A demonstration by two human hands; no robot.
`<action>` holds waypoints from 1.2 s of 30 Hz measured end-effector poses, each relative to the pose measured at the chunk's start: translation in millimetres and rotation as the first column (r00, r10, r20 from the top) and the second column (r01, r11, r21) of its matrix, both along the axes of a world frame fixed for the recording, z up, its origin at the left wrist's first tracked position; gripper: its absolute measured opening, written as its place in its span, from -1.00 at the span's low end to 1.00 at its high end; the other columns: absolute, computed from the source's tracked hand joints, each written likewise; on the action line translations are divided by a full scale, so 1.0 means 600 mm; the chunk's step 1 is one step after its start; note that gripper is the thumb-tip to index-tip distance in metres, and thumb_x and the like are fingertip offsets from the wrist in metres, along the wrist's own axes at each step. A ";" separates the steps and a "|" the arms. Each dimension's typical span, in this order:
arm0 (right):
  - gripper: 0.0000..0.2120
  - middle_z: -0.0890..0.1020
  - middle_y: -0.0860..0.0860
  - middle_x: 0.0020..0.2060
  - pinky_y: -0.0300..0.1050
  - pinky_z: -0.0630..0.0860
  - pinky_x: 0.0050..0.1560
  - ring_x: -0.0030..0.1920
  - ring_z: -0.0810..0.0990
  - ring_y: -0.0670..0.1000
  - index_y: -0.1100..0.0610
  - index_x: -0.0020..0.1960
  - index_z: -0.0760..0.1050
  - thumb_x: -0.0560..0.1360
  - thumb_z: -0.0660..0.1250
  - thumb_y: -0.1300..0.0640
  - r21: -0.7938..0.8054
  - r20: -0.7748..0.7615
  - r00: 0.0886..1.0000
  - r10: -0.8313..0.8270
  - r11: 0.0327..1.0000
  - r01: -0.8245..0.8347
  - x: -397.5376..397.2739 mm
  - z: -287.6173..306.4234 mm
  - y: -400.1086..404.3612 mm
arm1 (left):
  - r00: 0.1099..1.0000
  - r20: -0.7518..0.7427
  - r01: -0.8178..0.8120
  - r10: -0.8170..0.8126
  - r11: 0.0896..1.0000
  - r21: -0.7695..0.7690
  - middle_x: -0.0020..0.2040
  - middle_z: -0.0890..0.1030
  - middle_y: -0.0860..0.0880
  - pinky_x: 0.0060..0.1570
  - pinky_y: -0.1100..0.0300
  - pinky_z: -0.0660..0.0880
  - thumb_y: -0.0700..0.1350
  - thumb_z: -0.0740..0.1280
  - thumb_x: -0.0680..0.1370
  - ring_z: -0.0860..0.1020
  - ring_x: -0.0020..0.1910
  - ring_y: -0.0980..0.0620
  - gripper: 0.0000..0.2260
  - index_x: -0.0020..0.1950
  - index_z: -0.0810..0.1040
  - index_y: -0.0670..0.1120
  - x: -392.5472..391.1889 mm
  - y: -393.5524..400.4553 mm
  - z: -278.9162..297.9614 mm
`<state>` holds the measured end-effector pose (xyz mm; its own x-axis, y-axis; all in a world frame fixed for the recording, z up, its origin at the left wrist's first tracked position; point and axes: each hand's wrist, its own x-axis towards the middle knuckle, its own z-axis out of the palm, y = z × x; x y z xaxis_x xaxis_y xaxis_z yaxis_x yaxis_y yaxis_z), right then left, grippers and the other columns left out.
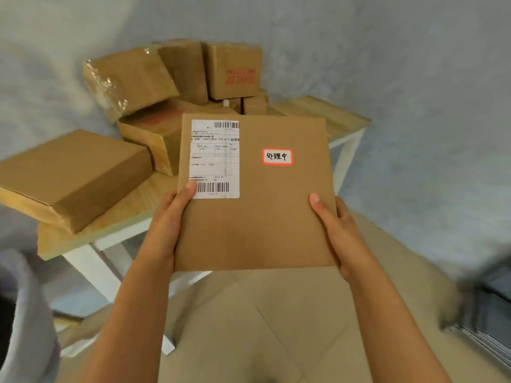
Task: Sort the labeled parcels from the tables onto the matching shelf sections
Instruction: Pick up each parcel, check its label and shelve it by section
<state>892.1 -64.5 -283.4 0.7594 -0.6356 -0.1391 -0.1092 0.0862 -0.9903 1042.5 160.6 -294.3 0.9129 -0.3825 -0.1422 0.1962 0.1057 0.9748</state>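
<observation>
We've got the flat parcel (pixel 254 217) up in both hands, lifted clear of the table (pixel 331 117) and held out in front of our chest, nearer us than the table's front edge. Left hand (pixel 166 217) grips the left edge, thumb lying across the face and just touching the bottom corner of the shipping label (pixel 215 158). Right hand (pixel 340 225) clamps the right edge, thumb on top, the rest of the fingers hidden behind. Both hands sit low on the parcel, so its long axis runs away from us, up toward the table, face tilted our way.

And there's what we need: the small red-bordered tag (pixel 277 156) with handwritten characters, sitting right of the shipping label. That's our sorting cue, we'd say.

The parcel is smooth brown cardboard, thin, square-cornered and stiff-looking. Behind it on the pale wooden table with white legs, a heap of boxes (pixel 193 78): one with crinkly clear tape at the table's far left, one with a red print toward the back. A flat carton (pixel 74 178) overhangs the table's near-left corner.

No shelf in sight from here, so we reckon a turn away from the table comes next, with both hands equally placed to carry.
</observation>
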 end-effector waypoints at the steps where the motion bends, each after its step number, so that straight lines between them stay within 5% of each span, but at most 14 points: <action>1: -0.57 0.68 -0.13 0.08 -0.04 0.61 0.04 -0.02 0.69 -0.13 -0.10 0.27 0.46 0.46 0.38 -0.22 -0.003 0.002 1.000 -0.021 1.000 0.021 -0.024 0.001 0.000 | 1.000 -0.016 0.018 -0.018 1.000 0.011 0.13 0.69 0.00 0.18 -0.12 0.55 0.37 0.41 0.34 0.67 0.10 -0.07 -0.39 0.27 0.58 0.06 -0.011 -0.008 0.000; 7: -0.55 0.66 -0.17 0.09 -0.17 0.57 -0.06 -0.04 0.68 -0.19 -0.11 0.30 0.43 0.47 0.35 -0.22 -0.012 0.022 0.987 -0.160 0.987 0.161 -0.149 0.014 -0.021 | 0.986 -0.024 0.163 -0.163 0.987 -0.009 0.14 0.69 0.00 0.03 -0.03 0.60 0.37 0.41 0.31 0.67 0.09 -0.07 -0.36 0.29 0.56 0.07 -0.087 -0.074 0.013; 13: -0.53 0.65 -0.17 0.08 -0.24 0.53 -0.16 -0.12 0.67 -0.25 -0.09 0.33 0.42 0.48 0.34 -0.21 -0.027 0.038 0.947 -0.318 0.947 0.319 -0.288 0.025 -0.067 | 0.962 -0.003 0.274 -0.274 0.961 -0.039 0.11 0.70 0.00 0.14 -0.12 0.57 0.36 0.44 0.26 0.67 0.08 -0.08 -0.36 0.26 0.59 0.09 -0.185 -0.168 0.028; 28: -0.53 0.62 -0.20 0.07 -0.19 0.52 -0.07 0.02 0.63 -0.17 -0.14 0.34 0.39 0.49 0.32 -0.24 -0.074 0.038 0.785 -0.619 0.781 0.620 -0.846 0.061 -0.299 | 0.803 0.028 0.594 -0.596 0.794 -0.128 0.19 0.67 -0.03 0.24 -0.18 0.51 0.36 0.49 0.26 0.64 0.15 -0.10 -0.33 0.27 0.60 0.07 -0.659 -0.556 0.036; 36: -0.55 0.64 -0.17 0.09 -0.08 0.56 0.05 0.06 0.64 -0.12 -0.12 0.32 0.41 0.48 0.33 -0.23 -0.044 0.069 0.675 -0.735 0.674 0.738 -1.051 0.062 -0.406 | 0.714 0.066 0.700 -0.697 0.706 -0.112 0.10 0.70 0.01 0.00 0.04 0.58 0.28 0.46 0.34 0.68 0.07 -0.02 -0.41 0.29 0.56 0.05 -0.864 -0.725 0.068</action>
